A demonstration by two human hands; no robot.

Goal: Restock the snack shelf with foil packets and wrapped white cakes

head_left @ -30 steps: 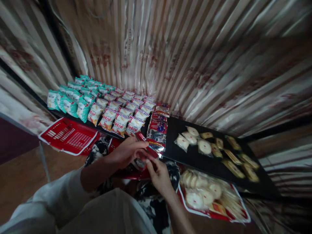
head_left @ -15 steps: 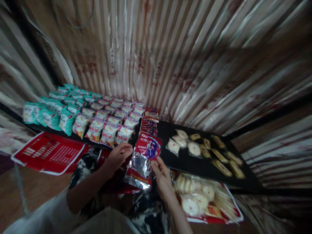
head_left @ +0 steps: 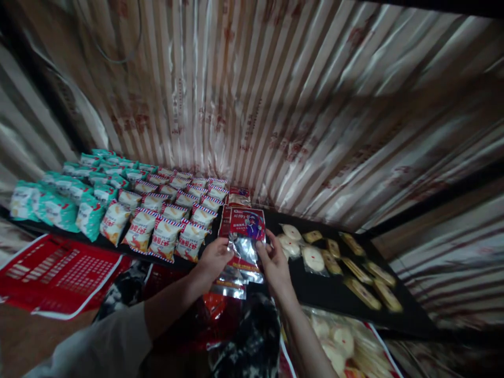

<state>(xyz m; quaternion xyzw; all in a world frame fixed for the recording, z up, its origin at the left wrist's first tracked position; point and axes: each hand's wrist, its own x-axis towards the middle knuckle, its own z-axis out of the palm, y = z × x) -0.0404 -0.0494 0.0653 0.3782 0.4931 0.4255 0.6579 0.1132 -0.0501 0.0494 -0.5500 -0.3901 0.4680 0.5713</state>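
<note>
Pleated, shiny striped sheeting (head_left: 236, 105) backs a flat black shelf (head_left: 311, 289). Four puffy white bags (head_left: 165, 236) make their front row, beside rows of crinkled teal bags (head_left: 90, 212). Farther right lie four round cakes (head_left: 314, 259) in clear wrap and eight long yellow packs (head_left: 362, 293). One flat, glossy red-and-silver packet (head_left: 248, 231) is over the shelf's front edge, overlapping similar packets (head_left: 239, 196) — the right hand (head_left: 274, 262) pinches its right edge; the left hand (head_left: 214, 258), fingers half curled, meets its left edge — whether gripping, I cannot tell.
</note>
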